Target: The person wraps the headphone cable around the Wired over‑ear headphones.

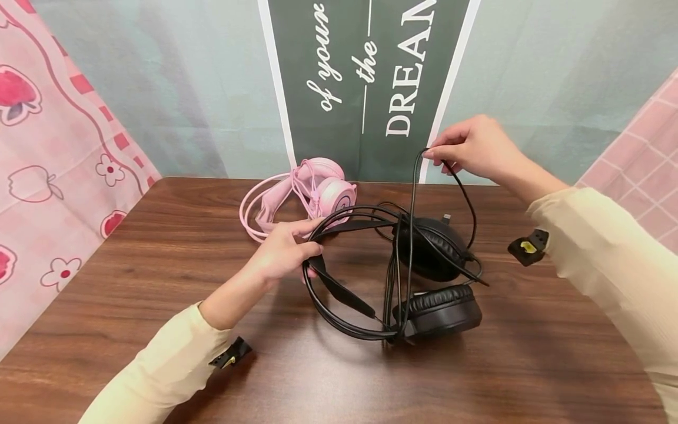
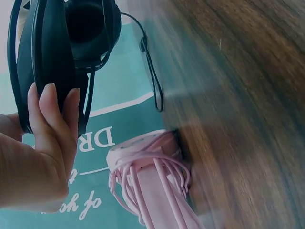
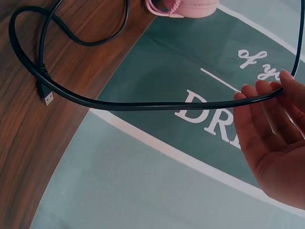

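Black over-ear headphones [image 1: 442,312] are held above the wooden table, headband to the left and ear cups to the right. My left hand [image 1: 288,250] grips the headband at its top, the fingers curled round it in the left wrist view. Above the ear cups, my right hand [image 1: 474,144] pinches the black cable [image 3: 157,106] between thumb and fingertips, raising a loop of it. More cable strands wrap round the headphones near the cups. The cable's USB plug [image 3: 48,98] lies on the table behind them.
Pink headphones [image 1: 333,194] with their cord bundled round them lie at the table's back edge, just behind my left hand. A dark green banner [image 1: 349,118] with white lettering hangs behind the wooden table [image 1: 132,282]. Pink patterned cloth [image 1: 53,176] hangs at the left.
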`<state>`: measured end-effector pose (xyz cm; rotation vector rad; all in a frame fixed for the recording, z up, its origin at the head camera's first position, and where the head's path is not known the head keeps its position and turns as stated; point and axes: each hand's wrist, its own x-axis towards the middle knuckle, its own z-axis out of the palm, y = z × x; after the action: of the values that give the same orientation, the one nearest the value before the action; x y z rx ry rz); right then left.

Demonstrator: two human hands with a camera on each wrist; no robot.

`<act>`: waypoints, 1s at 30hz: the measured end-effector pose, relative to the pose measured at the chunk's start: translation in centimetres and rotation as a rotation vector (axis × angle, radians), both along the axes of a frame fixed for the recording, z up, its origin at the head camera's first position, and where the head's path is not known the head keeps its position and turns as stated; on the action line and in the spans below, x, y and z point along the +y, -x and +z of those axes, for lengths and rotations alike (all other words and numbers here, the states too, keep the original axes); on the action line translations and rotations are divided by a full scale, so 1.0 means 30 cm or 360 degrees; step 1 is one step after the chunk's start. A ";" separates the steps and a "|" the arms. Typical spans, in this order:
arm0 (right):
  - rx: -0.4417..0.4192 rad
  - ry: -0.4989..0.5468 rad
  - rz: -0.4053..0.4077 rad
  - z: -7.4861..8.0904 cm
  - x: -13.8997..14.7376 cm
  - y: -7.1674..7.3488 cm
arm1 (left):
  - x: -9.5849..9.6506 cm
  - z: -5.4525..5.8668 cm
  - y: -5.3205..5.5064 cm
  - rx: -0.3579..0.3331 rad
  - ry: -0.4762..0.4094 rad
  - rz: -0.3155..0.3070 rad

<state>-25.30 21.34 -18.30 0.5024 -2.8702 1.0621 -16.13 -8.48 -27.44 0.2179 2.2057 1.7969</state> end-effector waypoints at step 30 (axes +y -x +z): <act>-0.0046 -0.0440 0.0150 -0.111 0.027 0.005 | 0.017 0.012 -0.032 0.0162 -0.0070 0.0009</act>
<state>-25.47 22.16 -21.64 0.6459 -3.0633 0.6877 -15.18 -7.99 -27.08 0.3193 2.2383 1.8780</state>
